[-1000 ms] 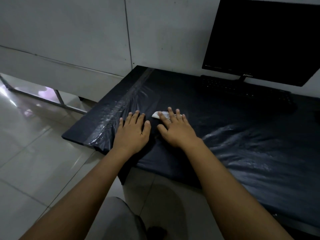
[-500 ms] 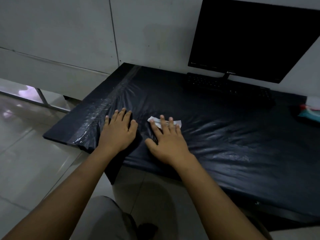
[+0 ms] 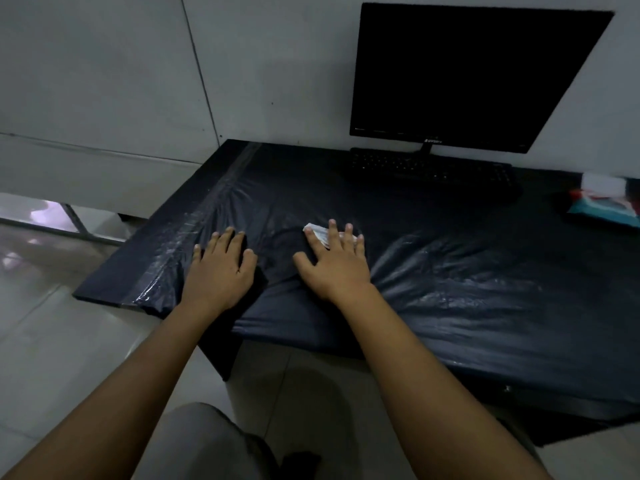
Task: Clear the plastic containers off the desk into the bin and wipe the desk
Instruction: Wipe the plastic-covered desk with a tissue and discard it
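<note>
Counter, plastic-covered: right hand pressing tissue w/ flat fingers, wiping; left hand flat, bracing film.

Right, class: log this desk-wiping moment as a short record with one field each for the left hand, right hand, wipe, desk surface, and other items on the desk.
left hand: left hand rests flat on the desk, fingers straight, holding nothing
right hand: right hand presses straight fingers on the wipe
wipe: white wipe, partly under the fingers
desk surface: desk covered in wrinkled black plastic sheet
other items: monitor, keyboard, tissue pack at the right edge
</note>
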